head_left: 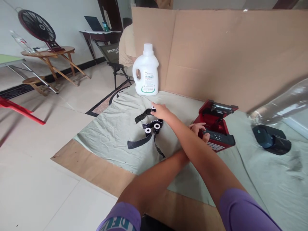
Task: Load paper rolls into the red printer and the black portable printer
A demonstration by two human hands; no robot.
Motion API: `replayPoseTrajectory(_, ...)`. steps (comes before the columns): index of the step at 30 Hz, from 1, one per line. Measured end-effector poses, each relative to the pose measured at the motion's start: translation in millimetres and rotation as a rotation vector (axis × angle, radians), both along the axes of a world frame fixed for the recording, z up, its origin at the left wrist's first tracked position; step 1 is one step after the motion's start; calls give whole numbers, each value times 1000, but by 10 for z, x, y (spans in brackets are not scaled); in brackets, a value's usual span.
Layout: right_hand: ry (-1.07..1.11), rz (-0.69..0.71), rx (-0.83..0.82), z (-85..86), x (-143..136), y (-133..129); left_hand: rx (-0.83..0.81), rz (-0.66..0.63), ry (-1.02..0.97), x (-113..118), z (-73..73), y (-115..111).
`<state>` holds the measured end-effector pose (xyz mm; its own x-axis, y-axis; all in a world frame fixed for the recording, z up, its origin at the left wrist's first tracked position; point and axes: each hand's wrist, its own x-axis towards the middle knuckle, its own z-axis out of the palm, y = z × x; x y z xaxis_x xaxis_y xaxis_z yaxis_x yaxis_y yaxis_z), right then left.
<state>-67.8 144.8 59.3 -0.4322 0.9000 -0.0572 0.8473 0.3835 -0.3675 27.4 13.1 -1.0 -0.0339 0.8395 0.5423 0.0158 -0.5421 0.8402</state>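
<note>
1. Purple sleeves (240,208) are filling the bottom edge, forearms (207,154) crossing.
2. At centre, the right hand (160,111) is pinching a black roll (152,110).
3. More rolls (157,126) are sitting just below.
4. Right of centre, the left hand (199,131) is touching an open red device (218,136); whether gripping, I cannot tell.
5. At upper centre, a white jug (146,72) is standing.

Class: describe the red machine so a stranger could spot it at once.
Find the tall cardboard sheet behind the grey-green cloth. On that cloth, at the person's left hand, stands a red box-shaped machine. Its raised lid and dark button panel set it apart from the white bottle and white-cored black rolls.
</note>
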Motion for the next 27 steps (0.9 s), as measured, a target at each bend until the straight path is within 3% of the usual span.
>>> replayPoseTrajectory(5,165,71,158,147,63,-345,71,14,15,-30,34,-49)
replayPoseTrajectory(9,251,222,108,259,130,-706,58,6,27,-44,53,-61)
replayPoseTrajectory(12,187,337,18,291,197,-885,43,11,9,-38,44,-46)
replayPoseTrajectory(16,39,391,-48,264,247,-967,36,-5,1,-35,21,-26)
replayPoseTrajectory(27,43,361,-22,219,205,-978,11,-14,17,-37,11,-30)
